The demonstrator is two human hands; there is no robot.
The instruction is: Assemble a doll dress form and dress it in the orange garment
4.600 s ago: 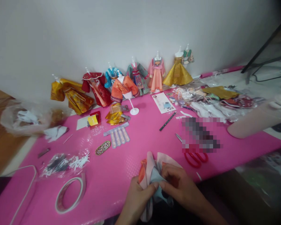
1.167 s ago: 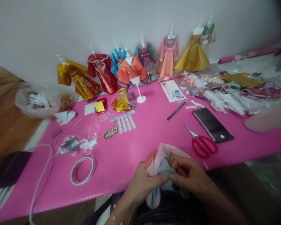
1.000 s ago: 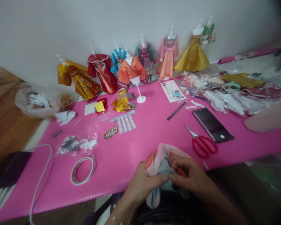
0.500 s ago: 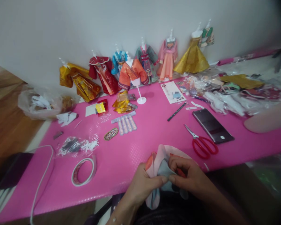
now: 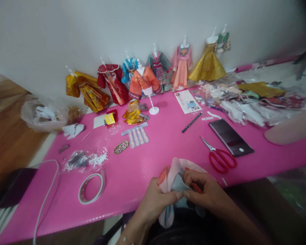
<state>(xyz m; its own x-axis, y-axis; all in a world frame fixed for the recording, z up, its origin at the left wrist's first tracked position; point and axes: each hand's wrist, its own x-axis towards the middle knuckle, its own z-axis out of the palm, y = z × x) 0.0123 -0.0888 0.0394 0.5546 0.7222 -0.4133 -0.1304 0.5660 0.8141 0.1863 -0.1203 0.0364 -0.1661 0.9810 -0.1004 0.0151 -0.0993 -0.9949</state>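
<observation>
At the table's near edge I hold a piece of thin fabric (image 5: 177, 170), pale pink and grey-blue with orange parts, gathered in folds. My left hand (image 5: 159, 197) is closed on its left side, the thumb lying along the grey part. My right hand (image 5: 202, 187) pinches the right side, its thumb tip close to the left thumb. Part of the cloth hangs below the hands, and some lies on the table beyond them. Whatever is between the fingertips is hidden. Red-handled scissors (image 5: 218, 156) lie to the right of my right hand.
On the pink table (image 5: 117, 183) lie a tape roll (image 5: 91, 188), a phone (image 5: 231, 137), a black pen (image 5: 192, 122) and a pleated skirt piece (image 5: 137, 136). Small dress forms in doll clothes, one in an orange jacket (image 5: 145, 81), line the back. Plastic bags (image 5: 244, 109) crowd the right.
My hands and the fabric keep the same place and grip. The background has shifted slightly in the picture, as from a small head movement.
</observation>
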